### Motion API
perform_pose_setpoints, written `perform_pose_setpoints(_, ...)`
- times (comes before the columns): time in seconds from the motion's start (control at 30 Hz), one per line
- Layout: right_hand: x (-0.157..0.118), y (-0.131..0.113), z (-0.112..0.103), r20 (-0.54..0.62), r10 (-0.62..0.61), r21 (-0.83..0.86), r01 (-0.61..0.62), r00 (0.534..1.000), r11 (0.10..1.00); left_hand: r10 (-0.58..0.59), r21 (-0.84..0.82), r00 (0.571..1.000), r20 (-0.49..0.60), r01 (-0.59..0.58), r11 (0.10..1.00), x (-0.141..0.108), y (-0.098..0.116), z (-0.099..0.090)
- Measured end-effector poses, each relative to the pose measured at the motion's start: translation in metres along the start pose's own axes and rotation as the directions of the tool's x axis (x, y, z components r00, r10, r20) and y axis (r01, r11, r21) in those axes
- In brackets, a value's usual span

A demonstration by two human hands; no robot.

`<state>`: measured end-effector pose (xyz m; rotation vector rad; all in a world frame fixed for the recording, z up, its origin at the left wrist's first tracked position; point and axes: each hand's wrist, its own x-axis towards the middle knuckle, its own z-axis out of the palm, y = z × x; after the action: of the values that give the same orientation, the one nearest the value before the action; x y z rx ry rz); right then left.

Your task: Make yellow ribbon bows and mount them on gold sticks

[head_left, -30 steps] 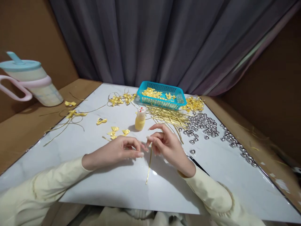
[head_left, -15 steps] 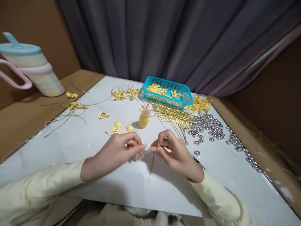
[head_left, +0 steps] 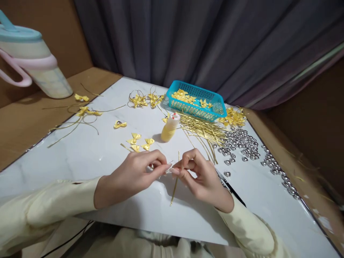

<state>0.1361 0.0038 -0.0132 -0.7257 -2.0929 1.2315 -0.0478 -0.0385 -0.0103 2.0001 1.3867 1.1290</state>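
My left hand (head_left: 137, 170) is closed in a pinch on a thin needle-like piece (head_left: 171, 162), whose tip juts past the fingertips. Opposite it, my right hand (head_left: 200, 175) also pinches, its fingertips almost touching the left ones; what they grip is too small to make out. A gold cord (head_left: 174, 191) runs below the right fingers, and I cannot tell whether it is held or lies on the table. Beyond the hands stands a white and yellow thread spool (head_left: 170, 128). Yellow ribbon bows (head_left: 147, 144) lie past the left hand.
A blue basket (head_left: 197, 111) holds more bows, with a pile of gold cords (head_left: 204, 129) before it. Silver heart-shaped beads (head_left: 245, 143) spread on the right. A dark slim tool (head_left: 233, 191) lies beside my right wrist. A handled tumbler (head_left: 51, 77) stands far left.
The view has shifted slightly. My fingertips have come closer together, both hands still pinching. More of the dark tool and of the bows shows.
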Motion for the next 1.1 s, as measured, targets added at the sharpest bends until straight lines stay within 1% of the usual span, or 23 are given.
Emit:
perform_pose_setpoints(0.1,0.0004,-0.0012,0.0004,-0.019,-0.005,0.013,0.005,1.0,1.0,0.02,0.014,1.0,-0.007,-0.02,1.0,-0.0005,0.0005,0.0003)
perform_pose_setpoints(0.23,0.0011,-0.0019,0.0003,-0.042,-0.037,0.019,0.038,0.998,0.999,-0.006,0.028,1.0,0.0,0.005,1.0,-0.0009,0.0016,0.0002)
perform_pose_setpoints(0.53,0.001,0.0007,0.0003,-0.038,-0.028,0.02,0.029,0.999,0.999,-0.016,0.044,1.0,0.004,0.016,0.999,-0.0007,0.0018,0.0003)
perform_pose_setpoints(1.1,0.0004,0.0015,0.0,-0.036,-0.031,-0.012,0.031,0.999,0.999,0.014,0.056,1.0,-0.015,-0.013,0.998,-0.0005,0.0007,0.0013)
